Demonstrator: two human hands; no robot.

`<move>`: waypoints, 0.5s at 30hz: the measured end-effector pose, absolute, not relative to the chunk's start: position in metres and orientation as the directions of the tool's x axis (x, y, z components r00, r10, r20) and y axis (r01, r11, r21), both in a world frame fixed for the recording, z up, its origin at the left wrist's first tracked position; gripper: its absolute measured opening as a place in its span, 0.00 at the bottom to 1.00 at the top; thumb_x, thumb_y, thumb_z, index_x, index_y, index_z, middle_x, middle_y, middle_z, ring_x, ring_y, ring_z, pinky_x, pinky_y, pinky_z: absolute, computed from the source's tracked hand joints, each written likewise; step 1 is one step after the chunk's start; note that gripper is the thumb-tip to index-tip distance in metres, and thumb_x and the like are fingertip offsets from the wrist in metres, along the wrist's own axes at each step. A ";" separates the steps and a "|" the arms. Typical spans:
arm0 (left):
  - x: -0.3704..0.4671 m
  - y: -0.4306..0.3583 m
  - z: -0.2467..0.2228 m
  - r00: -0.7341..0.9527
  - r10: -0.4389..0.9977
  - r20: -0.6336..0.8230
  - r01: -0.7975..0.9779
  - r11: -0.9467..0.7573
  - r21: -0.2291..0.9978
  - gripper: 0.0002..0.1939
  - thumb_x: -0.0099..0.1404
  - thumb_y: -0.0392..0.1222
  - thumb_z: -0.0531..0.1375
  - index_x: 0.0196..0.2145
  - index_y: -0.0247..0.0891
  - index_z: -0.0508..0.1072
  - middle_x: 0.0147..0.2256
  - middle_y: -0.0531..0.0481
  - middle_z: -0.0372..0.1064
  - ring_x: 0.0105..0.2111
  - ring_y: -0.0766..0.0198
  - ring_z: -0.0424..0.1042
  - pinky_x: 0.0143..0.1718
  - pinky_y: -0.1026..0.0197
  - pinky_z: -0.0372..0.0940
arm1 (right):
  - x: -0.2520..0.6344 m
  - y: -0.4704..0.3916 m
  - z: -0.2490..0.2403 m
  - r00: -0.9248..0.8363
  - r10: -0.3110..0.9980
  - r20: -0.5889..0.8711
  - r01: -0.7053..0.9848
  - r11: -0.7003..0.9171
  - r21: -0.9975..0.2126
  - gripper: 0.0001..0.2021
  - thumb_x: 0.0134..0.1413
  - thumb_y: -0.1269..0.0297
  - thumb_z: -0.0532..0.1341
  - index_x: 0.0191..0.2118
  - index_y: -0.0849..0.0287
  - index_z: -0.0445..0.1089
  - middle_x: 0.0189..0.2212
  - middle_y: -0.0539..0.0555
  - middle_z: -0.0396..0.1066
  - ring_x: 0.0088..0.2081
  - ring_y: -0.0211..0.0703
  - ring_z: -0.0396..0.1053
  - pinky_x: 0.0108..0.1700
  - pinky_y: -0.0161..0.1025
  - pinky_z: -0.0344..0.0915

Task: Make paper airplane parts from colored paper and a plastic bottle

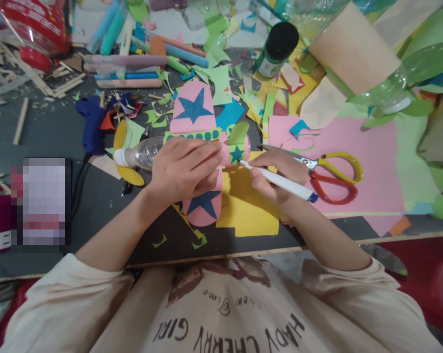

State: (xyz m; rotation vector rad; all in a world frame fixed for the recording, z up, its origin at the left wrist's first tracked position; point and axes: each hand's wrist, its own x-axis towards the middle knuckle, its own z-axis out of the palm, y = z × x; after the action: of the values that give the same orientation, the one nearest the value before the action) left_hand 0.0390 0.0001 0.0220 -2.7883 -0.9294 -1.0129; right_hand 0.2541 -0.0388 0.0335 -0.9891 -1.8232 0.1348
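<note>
In the middle lies a toy plane (177,122) made from a clear plastic bottle (142,153). It has pink paper wings with dark blue stars, a green dotted band, and yellow propeller blades (121,134) at the bottle's white cap. My left hand (188,164) lies over the plane's body, fingers curled round it and holding it down. A white marker (282,181) with a blue end is pinched in my right hand (280,169). Its tip touches the green band beside a small blue star (237,153) near the tail.
Scissors (331,171) with yellow and red handles lie on pink paper (368,162) at the right. A blue glue gun (92,122) and a phone (44,201) are at the left. Markers (133,61), paper scraps, a black-capped jar (276,49) and bottles crowd the back.
</note>
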 end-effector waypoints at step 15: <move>0.040 0.001 0.024 0.626 0.446 0.640 0.559 -0.828 0.031 0.12 0.63 0.42 0.56 0.43 0.50 0.74 0.39 0.53 0.79 0.38 0.58 0.77 0.37 0.54 0.70 | 0.256 -0.039 0.036 -0.161 0.711 0.685 0.573 0.632 -0.521 0.06 0.53 0.72 0.60 0.29 0.53 0.67 0.21 0.48 0.73 0.21 0.41 0.71 0.20 0.39 0.68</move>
State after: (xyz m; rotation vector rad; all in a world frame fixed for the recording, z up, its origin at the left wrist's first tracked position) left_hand 0.0400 0.0007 0.0235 -2.6751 -0.8350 -0.9824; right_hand 0.2558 -0.0391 0.0365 -1.0278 -1.8428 0.1701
